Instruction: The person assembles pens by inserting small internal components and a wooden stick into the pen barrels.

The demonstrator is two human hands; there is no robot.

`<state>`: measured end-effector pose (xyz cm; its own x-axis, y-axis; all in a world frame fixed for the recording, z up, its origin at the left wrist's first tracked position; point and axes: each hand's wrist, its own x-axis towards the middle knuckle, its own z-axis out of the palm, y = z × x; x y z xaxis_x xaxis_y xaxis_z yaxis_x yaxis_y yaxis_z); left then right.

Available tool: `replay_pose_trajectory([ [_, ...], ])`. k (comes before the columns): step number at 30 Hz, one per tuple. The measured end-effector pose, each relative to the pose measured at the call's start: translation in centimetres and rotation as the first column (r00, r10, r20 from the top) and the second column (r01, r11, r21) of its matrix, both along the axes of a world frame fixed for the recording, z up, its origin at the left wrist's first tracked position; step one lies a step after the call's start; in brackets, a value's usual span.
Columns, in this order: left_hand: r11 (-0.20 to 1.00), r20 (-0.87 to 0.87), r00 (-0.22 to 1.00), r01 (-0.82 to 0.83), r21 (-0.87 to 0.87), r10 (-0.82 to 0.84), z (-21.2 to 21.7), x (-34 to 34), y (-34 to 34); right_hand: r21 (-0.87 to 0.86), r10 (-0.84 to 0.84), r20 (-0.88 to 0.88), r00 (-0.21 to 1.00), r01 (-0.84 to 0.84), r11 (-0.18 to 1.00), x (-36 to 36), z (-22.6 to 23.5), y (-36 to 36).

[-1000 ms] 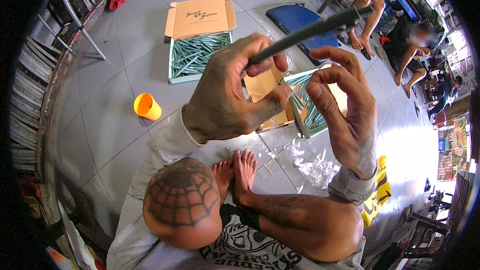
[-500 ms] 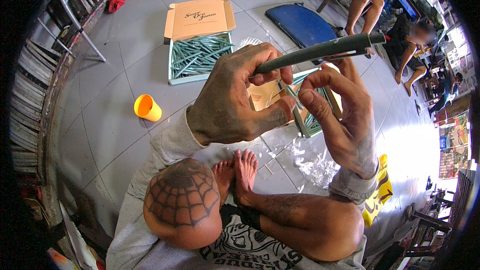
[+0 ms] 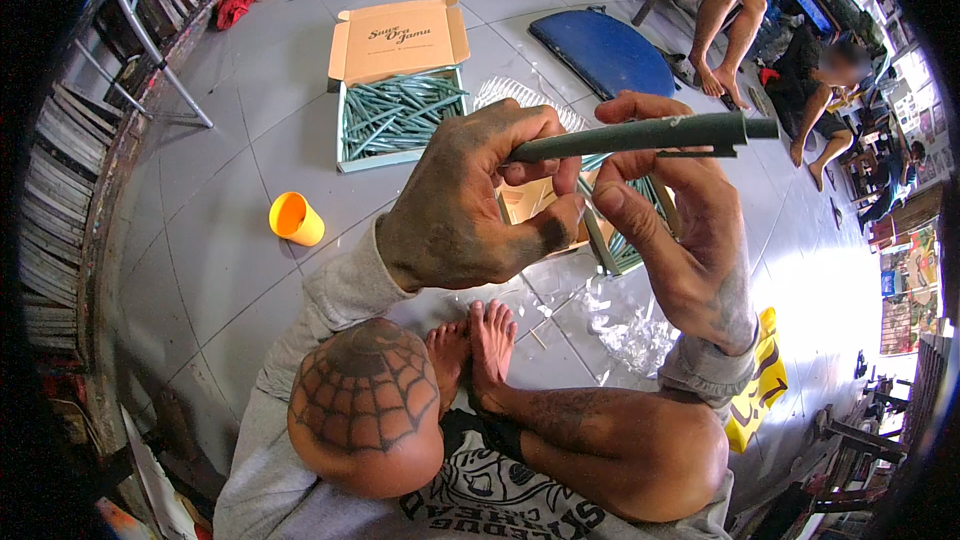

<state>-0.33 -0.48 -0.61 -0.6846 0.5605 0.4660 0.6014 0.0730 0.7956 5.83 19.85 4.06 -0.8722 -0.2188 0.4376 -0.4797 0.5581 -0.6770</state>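
An orange cup stood on the grey floor at the left, its contents not visible. Beyond it an open cardboard box lay packed with dark green rolled tubes. The left hand was clenched around the near end of a long dark green tube, held level in the air. The right hand gripped that tube from below. Behind the hands a second box held more green tubes.
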Motion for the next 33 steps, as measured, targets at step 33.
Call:
replay_pose_trajectory([
  [33,0.771,0.516,0.856,-0.304,0.560,-0.037,0.5,1.1,2.1,-0.809,0.217,0.259,0.941,0.089,0.581,-1.4,-2.6,-3.5],
])
